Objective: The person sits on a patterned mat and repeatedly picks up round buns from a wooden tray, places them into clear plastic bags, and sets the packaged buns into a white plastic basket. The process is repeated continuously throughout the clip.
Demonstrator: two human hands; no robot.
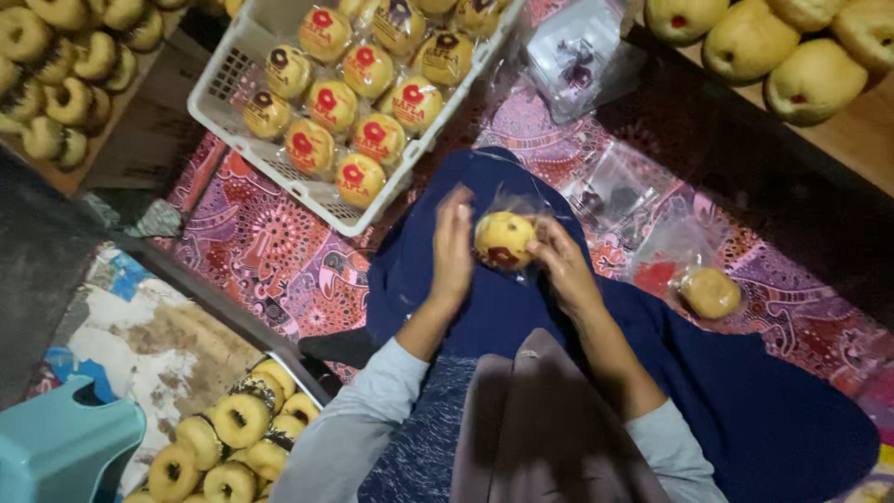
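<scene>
A round yellow pastry in a clear plastic bag [503,239] sits between my hands over my dark blue lap. My right hand [565,265] grips its right side with the fingertips. My left hand [453,247] is flat against its left side, fingers stretched out. A white plastic basket [244,51] ahead holds several bagged yellow pastries with red or dark labels.
A bagged pastry [711,292] lies on the patterned mat to my right, among empty clear bags [582,51]. A tray of ring doughnuts [244,430] sits at lower left beside a teal stool [56,447]. More doughnuts [65,70] lie at top left, round buns [773,42] at top right.
</scene>
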